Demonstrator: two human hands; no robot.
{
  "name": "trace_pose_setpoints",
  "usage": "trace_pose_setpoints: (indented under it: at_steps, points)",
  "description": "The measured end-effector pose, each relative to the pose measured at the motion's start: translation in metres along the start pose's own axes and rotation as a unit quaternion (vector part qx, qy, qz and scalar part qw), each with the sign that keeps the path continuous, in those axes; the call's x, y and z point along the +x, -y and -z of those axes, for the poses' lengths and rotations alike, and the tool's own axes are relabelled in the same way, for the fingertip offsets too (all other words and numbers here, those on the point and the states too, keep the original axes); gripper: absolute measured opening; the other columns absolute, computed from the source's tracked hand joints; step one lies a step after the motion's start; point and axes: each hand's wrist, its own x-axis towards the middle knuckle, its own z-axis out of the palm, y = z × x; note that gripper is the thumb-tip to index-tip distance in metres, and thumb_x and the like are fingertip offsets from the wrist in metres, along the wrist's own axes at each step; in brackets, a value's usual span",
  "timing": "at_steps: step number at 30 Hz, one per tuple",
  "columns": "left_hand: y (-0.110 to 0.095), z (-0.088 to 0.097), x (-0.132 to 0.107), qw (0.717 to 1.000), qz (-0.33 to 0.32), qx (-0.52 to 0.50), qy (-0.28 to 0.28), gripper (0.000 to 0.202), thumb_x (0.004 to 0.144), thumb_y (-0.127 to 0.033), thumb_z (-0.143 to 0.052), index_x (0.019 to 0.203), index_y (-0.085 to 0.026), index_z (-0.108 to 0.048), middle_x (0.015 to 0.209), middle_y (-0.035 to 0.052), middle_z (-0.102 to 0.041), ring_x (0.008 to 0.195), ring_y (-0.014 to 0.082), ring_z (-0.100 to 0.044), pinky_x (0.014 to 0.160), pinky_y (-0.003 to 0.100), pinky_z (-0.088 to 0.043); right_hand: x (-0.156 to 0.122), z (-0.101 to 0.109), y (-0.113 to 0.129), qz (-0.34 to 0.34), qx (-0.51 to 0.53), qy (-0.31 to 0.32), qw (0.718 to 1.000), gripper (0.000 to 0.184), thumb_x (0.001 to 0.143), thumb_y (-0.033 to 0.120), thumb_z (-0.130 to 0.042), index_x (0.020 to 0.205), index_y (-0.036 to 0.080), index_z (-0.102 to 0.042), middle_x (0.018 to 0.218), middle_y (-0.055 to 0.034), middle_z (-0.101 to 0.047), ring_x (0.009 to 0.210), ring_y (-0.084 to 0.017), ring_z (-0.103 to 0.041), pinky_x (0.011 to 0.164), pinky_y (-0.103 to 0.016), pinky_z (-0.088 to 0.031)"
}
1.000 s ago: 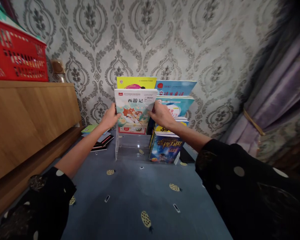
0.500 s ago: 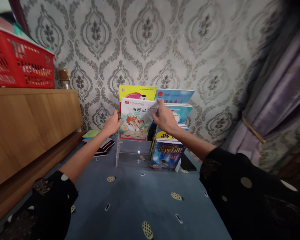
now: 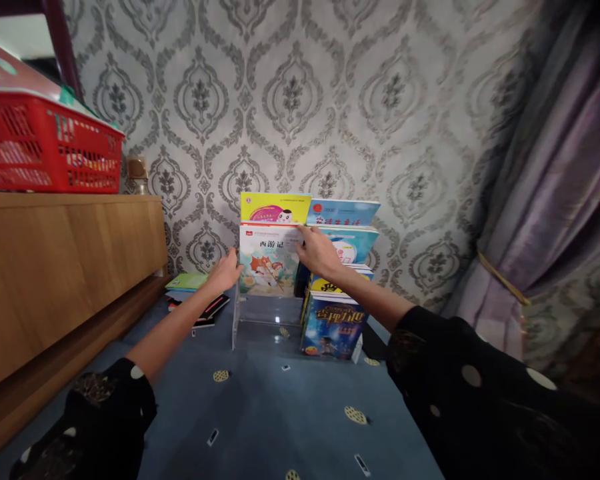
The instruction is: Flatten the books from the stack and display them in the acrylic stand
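A white-topped picture book (image 3: 267,260) stands upright in the left half of a clear tiered book rack (image 3: 236,327). My left hand (image 3: 226,270) grips its left edge, and my right hand (image 3: 320,252) is closed at its upper right corner. A thin red edge shows along its top. Behind it rises a yellow book (image 3: 275,207). The rack's right half carries a blue book (image 3: 345,211) at the back, a teal book (image 3: 363,241) below that, a yellow-and-blue book (image 3: 325,283), and a dark blue book (image 3: 333,330) in front.
A small pile of books (image 3: 187,281) lies left of the rack. Further left, a red plastic basket (image 3: 85,157) rests on a wooden cabinet (image 3: 80,253). Blue patterned cloth (image 3: 260,420) covers the surface. A tied curtain (image 3: 510,253) hangs at right, against the patterned wall.
The white-topped book has sunk slightly against the yellow one, covering the red below it, and both hands moved with it. The view has tilted up, so everything sits lower in the picture.
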Motion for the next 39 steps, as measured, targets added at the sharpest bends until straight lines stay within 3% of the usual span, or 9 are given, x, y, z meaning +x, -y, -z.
trace_pose_setpoints:
  at_steps: [9,17,22,28,39]
  points:
    - [-0.004,0.001,0.013,0.993,-0.044,-0.079,-0.074,0.023,0.095,-0.026,-0.043,0.116,-0.018,-0.050,0.119,0.0183,-0.064,0.110,0.0313,-0.062,0.088,0.039,-0.047,-0.009,-0.001,-0.002,-0.008,-0.013,-0.028,0.999,0.046,0.091,0.017,-0.043,0.137,0.020,-0.047,0.118,-0.0163,-0.059,0.097,-0.029,-0.063,0.073,-0.036,-0.049]
    - [0.008,-0.010,0.031,0.972,-0.058,-0.212,-0.085,0.018,0.088,-0.023,-0.050,0.105,-0.018,-0.054,0.108,0.0133,-0.067,0.106,0.0291,-0.063,0.093,0.042,-0.046,-0.010,-0.009,-0.004,0.002,0.051,-0.044,0.998,0.050,0.089,0.016,-0.042,0.139,0.010,-0.041,0.121,-0.0187,-0.058,0.103,-0.030,-0.060,0.083,-0.039,-0.049]
    - [0.012,-0.005,0.043,0.936,-0.099,-0.336,-0.049,0.034,0.085,-0.035,-0.058,0.112,-0.016,-0.053,0.115,0.0123,-0.067,0.104,0.0253,-0.064,0.091,0.039,-0.049,-0.035,-0.022,-0.006,0.026,0.143,-0.071,0.987,0.054,0.087,0.015,-0.041,0.140,0.014,-0.036,0.115,-0.0148,-0.058,0.090,-0.025,-0.062,0.083,-0.038,-0.050]
    - [0.019,0.007,0.051,0.908,-0.121,-0.399,0.044,0.053,0.074,-0.057,-0.065,0.107,-0.016,-0.062,0.104,0.0111,-0.072,0.092,0.0290,-0.067,0.068,0.035,-0.053,-0.069,-0.046,-0.005,0.058,0.176,-0.023,0.982,0.051,0.087,0.017,-0.042,0.139,0.016,-0.040,0.109,-0.0118,-0.059,0.087,-0.023,-0.061,0.084,-0.036,-0.050]
    - [0.025,0.007,0.057,0.894,-0.124,-0.426,0.066,0.060,0.071,-0.058,-0.070,0.116,-0.018,-0.064,0.117,0.0111,-0.071,0.101,0.0298,-0.066,0.065,0.030,-0.051,-0.053,-0.066,-0.023,-0.011,0.251,-0.002,0.968,0.051,0.083,0.018,-0.049,0.134,0.016,-0.047,0.099,-0.0092,-0.063,0.082,-0.020,-0.063,0.079,-0.034,-0.051]
